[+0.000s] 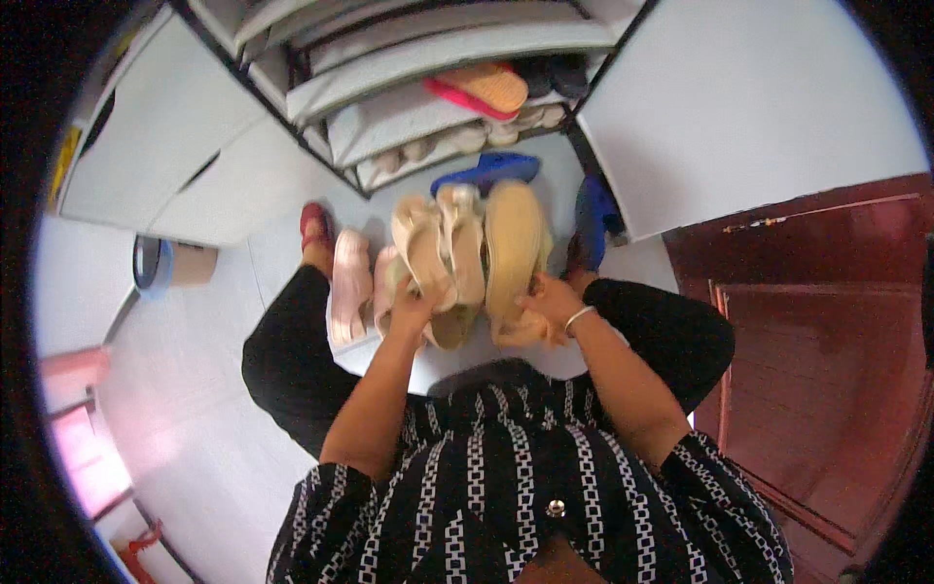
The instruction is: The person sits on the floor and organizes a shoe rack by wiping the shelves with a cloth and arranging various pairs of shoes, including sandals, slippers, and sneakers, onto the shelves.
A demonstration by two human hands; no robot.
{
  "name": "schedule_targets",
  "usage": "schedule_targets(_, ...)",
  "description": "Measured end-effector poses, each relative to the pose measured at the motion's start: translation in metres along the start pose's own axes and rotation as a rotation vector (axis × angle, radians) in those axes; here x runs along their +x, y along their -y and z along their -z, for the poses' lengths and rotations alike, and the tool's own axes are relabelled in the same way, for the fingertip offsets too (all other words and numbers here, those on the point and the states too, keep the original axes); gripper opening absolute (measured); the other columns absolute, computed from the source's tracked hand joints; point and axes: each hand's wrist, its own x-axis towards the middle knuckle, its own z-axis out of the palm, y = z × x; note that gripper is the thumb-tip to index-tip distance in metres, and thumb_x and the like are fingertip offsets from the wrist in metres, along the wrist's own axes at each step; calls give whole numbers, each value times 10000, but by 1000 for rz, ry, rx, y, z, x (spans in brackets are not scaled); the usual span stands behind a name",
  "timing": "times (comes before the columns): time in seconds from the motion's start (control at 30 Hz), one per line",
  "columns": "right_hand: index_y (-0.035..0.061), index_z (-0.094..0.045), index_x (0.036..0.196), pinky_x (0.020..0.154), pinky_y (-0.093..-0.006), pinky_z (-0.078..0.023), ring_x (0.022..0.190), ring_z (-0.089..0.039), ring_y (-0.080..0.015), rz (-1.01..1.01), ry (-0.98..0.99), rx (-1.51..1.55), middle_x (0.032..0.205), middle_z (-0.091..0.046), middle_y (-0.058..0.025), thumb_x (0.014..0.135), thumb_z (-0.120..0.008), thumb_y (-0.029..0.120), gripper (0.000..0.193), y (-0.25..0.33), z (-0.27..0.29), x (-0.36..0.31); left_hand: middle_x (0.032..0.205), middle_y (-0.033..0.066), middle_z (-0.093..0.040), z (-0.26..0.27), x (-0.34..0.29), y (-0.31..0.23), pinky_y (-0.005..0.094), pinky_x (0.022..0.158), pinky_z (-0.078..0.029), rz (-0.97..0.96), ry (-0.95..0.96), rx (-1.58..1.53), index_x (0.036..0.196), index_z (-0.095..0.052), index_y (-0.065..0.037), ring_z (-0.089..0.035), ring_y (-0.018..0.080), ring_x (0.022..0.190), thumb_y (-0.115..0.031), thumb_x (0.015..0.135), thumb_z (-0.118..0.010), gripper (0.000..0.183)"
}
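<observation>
My left hand [416, 304] is closed on the heel end of a cream shoe [424, 248], low over the floor between my legs. Right beside it stands another cream shoe [469, 253]. On the other side, my right hand [553, 300] grips a shoe with a tan sole [513, 243], and that sole faces up toward me. A pale pink shoe [350, 287] rests left of my left hand, with a second pinkish shoe partly hidden behind that hand. Both hands cover some of the shoes' heel ends.
Ahead is a shoe rack [457, 63] with pink-and-orange slippers [486, 88] and more shoes. One blue slipper [486, 173] lies before it, another blue slipper [590, 219] by my right foot. A red shoe [316, 226] is on my left foot. A reddish-brown door [817, 370] stands right.
</observation>
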Motion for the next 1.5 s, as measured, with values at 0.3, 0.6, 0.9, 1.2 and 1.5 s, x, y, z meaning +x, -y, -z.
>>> schedule_targets(0.3, -35, -591, 1017, 729, -267, -450, 819, -562, -156, 44, -298, 579, 901, -593, -81, 747, -679, 257, 407, 99, 141, 78, 1106, 77, -501, -67, 76, -154, 359, 832, -417, -57, 106, -364, 1095, -479, -97, -506, 235, 999, -240, 761, -660, 407)
schedule_targets(0.6, 19, -561, 1074, 749, -361, -479, 853, -599, -259, 197, -842, -156, 985, -608, -122, 776, -617, 256, 385, 150, 266, 246, 1272, 147, -311, -195, 215, -231, 515, 881, -330, 284, 148, -406, 1251, -340, -77, -331, 323, 1136, -516, 674, -681, 802)
schedule_targets(0.9, 76, -499, 1192, 935, -404, -401, 1104, -493, -296, 244, -671, -1187, 1248, -464, -159, 862, -389, 423, 491, 161, 293, 331, 898, 7, -577, -215, 205, -222, 241, 613, -423, 11, 163, -628, 1019, -513, -99, -528, 111, 702, -310, 707, -722, 430)
schedule_targets(1.2, 22, -586, 984, 712, -431, -472, 812, -585, -357, 52, -652, -660, 876, -609, -191, 752, -610, 364, 414, 102, 196, 130, 955, 18, -599, -124, 46, -140, 237, 618, -441, 12, 289, -411, 1104, -517, -73, -566, 124, 789, -303, 739, -690, 465)
schedule_targets(1.5, -2, -604, 951, 701, -410, -467, 788, -587, -365, -11, -792, -559, 846, -612, -197, 693, -671, 329, 425, 26, 107, -1, 1065, 77, -584, -70, -26, -66, 311, 840, -444, 93, 457, -241, 1170, -475, -25, -567, 187, 958, -253, 781, -643, 481)
